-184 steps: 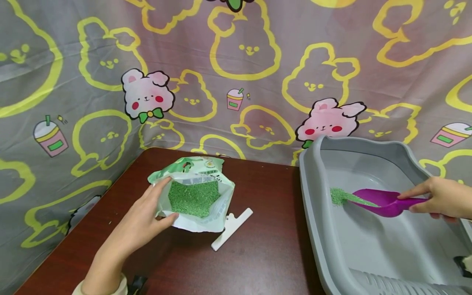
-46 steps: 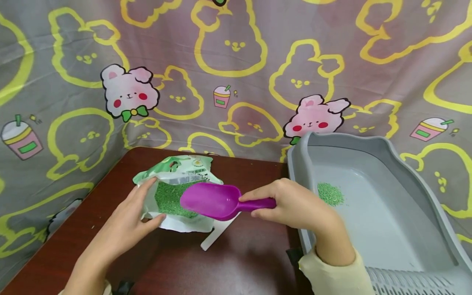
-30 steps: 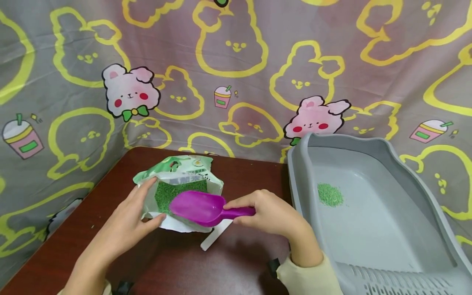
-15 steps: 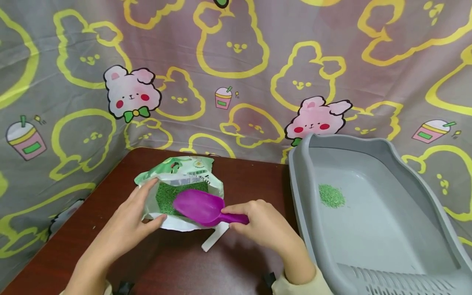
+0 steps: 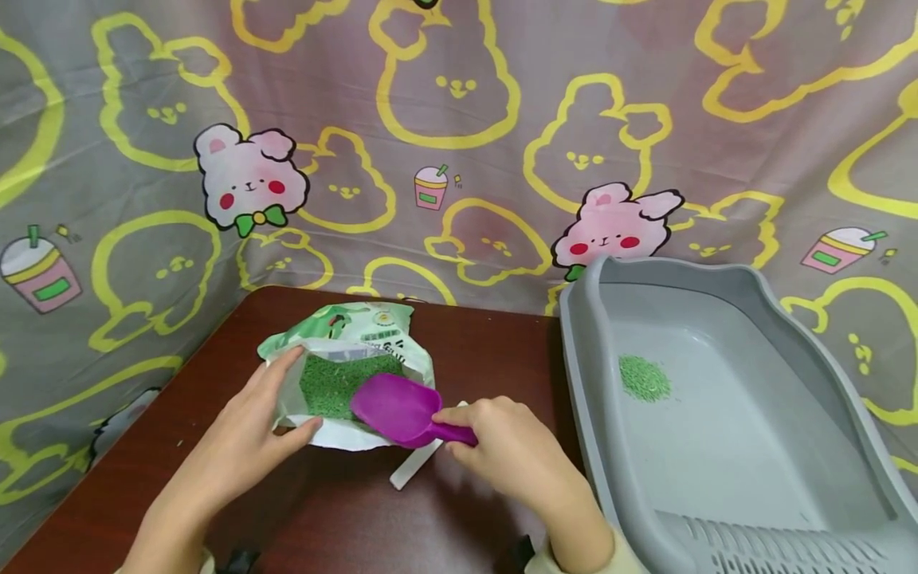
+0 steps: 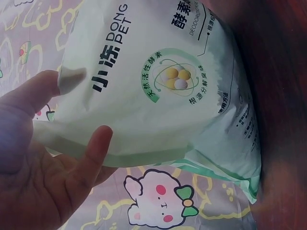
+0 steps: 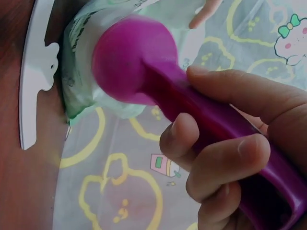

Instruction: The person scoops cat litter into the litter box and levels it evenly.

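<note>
A green-and-white bag of green pellet litter lies with its mouth towards me on the table. My left hand holds the bag's left side by the mouth, thumb low and fingers higher up. Printed lettering and yellow balls show on the bag in the left wrist view. In my right hand is a purple scoop, gripped by its handle. The scoop's blade overlaps the bag's opening, and its hollow looks bare. From the right wrist, the scoop shows its rounded back end close to the bag.
A grey litter box stands on the right, with a small heap of green pellets near its left wall. A white bag clip lies on the brown table, partly behind the scoop. A patterned cloth hangs behind.
Earlier the scoop was pouring pellets into the litter box; my right hand has since brought it left to the bag's mouth. Lately it has shifted only slightly there. My left hand stays on the bag.
</note>
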A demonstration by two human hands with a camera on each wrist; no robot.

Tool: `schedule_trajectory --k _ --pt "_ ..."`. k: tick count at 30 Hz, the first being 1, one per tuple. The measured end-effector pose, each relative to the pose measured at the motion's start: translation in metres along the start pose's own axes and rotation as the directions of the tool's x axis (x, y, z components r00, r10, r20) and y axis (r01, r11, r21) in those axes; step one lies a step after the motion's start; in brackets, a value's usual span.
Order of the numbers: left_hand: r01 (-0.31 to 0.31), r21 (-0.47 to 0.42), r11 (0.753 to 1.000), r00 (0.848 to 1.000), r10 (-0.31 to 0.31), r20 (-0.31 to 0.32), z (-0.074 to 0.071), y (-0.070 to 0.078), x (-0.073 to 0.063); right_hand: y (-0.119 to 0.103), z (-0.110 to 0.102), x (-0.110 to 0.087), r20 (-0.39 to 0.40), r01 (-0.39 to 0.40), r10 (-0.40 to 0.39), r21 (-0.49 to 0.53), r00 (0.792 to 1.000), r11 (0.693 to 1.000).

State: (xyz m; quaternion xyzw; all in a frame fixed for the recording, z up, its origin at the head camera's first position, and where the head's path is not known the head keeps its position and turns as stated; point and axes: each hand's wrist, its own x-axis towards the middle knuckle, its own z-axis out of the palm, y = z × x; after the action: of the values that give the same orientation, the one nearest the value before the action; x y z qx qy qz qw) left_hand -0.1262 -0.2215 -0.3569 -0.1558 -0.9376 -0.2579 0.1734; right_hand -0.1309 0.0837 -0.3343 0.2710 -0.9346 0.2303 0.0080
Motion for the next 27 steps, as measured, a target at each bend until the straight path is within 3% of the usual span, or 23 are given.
schedule_trajectory --k 12,23,27 --pt "0.001 0.015 1.0 1.0 -0.001 -0.01 0.006 0.004 0.0 0.002 0.009 0.008 -0.005 -0.079 0.08 0.049 0.997 0.996" --pt "-0.001 0.016 1.0 1.0 0.001 -0.015 0.008 0.008 0.0 -0.014 0.009 0.01 0.005 -0.179 0.179 0.06 0.984 0.982" --pt "0.008 0.017 1.0 1.0 -0.008 -0.01 0.007 0.008 0.0 -0.013 0.013 0.013 -0.008 -0.181 0.182 0.066 0.983 0.981"
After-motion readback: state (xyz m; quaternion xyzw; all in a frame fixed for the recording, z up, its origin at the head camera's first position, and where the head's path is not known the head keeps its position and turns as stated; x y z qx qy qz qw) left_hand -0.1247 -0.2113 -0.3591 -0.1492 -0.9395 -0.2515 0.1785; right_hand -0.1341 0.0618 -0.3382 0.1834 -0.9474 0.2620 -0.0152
